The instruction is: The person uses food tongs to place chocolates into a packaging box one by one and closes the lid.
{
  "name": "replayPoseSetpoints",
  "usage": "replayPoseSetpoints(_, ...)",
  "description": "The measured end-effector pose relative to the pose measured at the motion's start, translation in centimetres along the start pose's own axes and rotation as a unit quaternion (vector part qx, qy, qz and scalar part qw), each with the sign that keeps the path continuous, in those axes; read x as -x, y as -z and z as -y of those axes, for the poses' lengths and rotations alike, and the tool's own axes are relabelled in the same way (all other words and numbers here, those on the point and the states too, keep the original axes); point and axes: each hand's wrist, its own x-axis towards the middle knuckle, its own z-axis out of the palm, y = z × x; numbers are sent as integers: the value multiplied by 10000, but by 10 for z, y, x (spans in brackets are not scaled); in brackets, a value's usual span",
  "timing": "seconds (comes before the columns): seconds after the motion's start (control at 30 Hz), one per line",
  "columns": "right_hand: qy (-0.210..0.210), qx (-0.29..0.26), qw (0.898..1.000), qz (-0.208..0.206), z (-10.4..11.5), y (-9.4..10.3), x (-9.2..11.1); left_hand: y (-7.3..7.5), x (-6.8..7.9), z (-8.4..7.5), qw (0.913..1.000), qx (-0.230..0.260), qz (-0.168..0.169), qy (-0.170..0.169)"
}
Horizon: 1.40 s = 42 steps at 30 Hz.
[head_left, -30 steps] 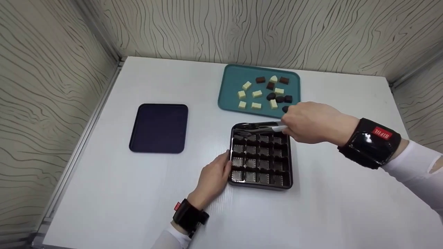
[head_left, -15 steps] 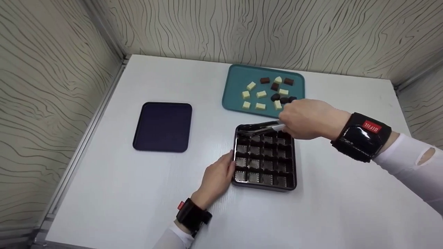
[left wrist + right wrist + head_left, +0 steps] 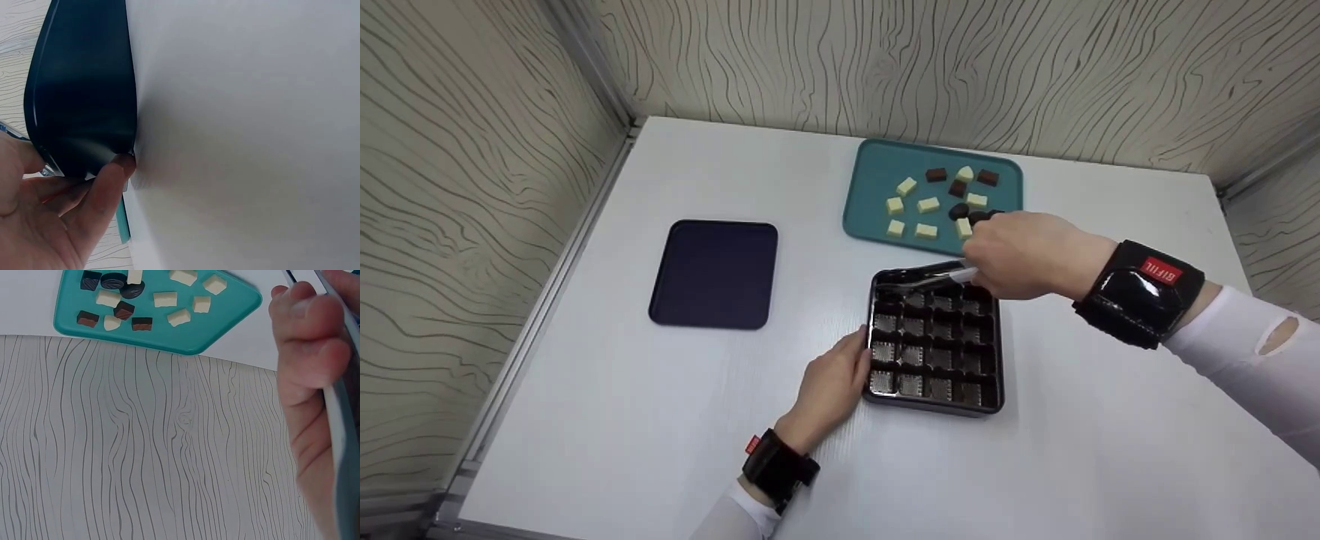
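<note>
A black box [image 3: 936,407] with a divided insert stands on the table in the head view. My left hand [image 3: 829,379] holds its left side; up close, thumb and fingers grip the corner of the dark box wall [image 3: 84,84]. My right hand [image 3: 1031,255] grips tongs [image 3: 934,282] above the box's far right corner. The tongs slant left, their tips down at the far left compartment. Whether anything sits between those tips cannot be made out. In the right wrist view, fingers curl round the pale tongs handle [image 3: 344,450].
Behind the box lies a teal tray [image 3: 874,169] with several white chocolates [image 3: 928,205], brown chocolates [image 3: 936,175] and dark chocolates [image 3: 958,211], partly covered by my right hand. A flat navy lid [image 3: 712,274] lies to the left. Patterned panels [image 3: 825,67] border the table.
The head view has shifted slightly. The tongs' tips have stayed at the far left compartment, and their arms look closer together than before. My left hand stays on the box.
</note>
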Motion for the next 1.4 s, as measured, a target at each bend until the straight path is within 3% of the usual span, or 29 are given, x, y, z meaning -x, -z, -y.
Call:
replayPoseSetpoints(0.2,-40,-70,9999,-95,1,-5,2,0,1,0,10000,-21,-22,15)
replayPoseSetpoints(0.57,-549,-915,9933,-443,12,-21,16,2,1,-1,10000,-72,26,39)
replayPoseSetpoints(0.97,-696,-1010,9921,-268,16,-15,17,1,0,-1,9999,-74,60,70)
replayPoseSetpoints(1.2,-915,-1325,9869,-78,-5,-12,29,1,0,0,9999,-102,22,64)
replayPoseSetpoints(1.4,-1354,-1548,9778,-403,-41,-16,53,3,0,-1,9999,-116,10,15)
